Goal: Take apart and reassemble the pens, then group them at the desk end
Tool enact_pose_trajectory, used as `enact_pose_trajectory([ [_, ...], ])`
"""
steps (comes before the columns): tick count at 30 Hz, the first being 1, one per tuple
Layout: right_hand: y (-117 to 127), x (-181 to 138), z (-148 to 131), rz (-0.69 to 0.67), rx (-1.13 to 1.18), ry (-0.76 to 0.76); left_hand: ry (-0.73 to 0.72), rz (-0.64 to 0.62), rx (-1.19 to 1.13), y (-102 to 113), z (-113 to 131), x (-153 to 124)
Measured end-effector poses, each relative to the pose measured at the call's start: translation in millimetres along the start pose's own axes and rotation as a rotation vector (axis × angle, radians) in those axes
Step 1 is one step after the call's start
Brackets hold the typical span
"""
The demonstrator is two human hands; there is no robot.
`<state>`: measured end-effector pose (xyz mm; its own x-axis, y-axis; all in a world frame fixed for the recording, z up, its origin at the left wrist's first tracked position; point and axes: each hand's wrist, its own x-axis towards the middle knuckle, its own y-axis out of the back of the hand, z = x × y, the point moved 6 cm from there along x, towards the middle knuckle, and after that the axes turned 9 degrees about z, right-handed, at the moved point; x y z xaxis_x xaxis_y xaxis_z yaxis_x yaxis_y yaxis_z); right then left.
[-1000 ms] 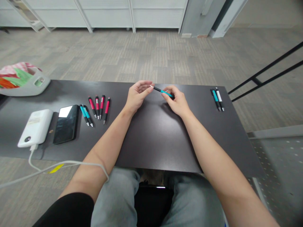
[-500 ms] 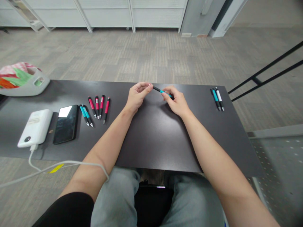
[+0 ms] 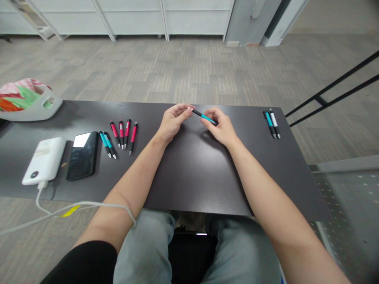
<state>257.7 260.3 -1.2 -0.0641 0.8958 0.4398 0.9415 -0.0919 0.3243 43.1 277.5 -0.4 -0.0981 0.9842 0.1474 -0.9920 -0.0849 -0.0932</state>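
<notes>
Over the far part of the dark table, a pen (image 3: 205, 116) with a teal barrel and black grip is held aslant between both hands. My left hand (image 3: 173, 122) closes its thumb and fingers round the silver tip end, partly hiding it. The barrel's other end sits in the pinch of my right hand (image 3: 220, 126), its curled fingers covering the rear. To the left of my left arm lie several red pens (image 3: 127, 133) and two teal pens (image 3: 108, 144). At the far right are another teal pen (image 3: 269, 124) and a white pen (image 3: 274, 123), side by side.
A black phone (image 3: 83, 157) and a white power bank (image 3: 44, 161) lie at the left of the table (image 3: 195, 173). A white cable (image 3: 89, 203) runs across my left forearm. A white basket (image 3: 44, 106) with colourful cloth stands at the far left corner.
The left fingers have shifted slightly at the pen's tip, so the silver end now shows. My right fingers have moved a little along the barrel, baring more teal.
</notes>
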Motion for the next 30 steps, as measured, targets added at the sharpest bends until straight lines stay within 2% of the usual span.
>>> enact_pose_trajectory([
  [5,-3.6,1.0,-0.7,-0.07,-0.008,-0.049,-0.012,0.003,0.019,-1.2,2.8,-0.9],
  [10,-2.6,1.2,-0.6,-0.032,-0.017,-0.033,0.002,0.029,0.028,-1.1,4.2,-1.6],
  [15,-7.4,-0.4,0.3,-0.126,-0.018,-0.041,-0.016,0.051,0.036,0.1,2.9,-0.9],
  [20,-5.7,-0.4,0.7,-0.065,-0.013,-0.034,-0.006,0.059,0.027,0.6,3.5,-1.0],
  [26,-7.8,-1.1,-5.8,-0.14,-0.028,-0.055,-0.004,0.052,0.041,0.5,3.7,-1.0],
  [30,-6.1,-1.7,-2.7,-0.104,-0.027,-0.055,-0.02,0.068,0.022,0.9,2.5,-0.3],
])
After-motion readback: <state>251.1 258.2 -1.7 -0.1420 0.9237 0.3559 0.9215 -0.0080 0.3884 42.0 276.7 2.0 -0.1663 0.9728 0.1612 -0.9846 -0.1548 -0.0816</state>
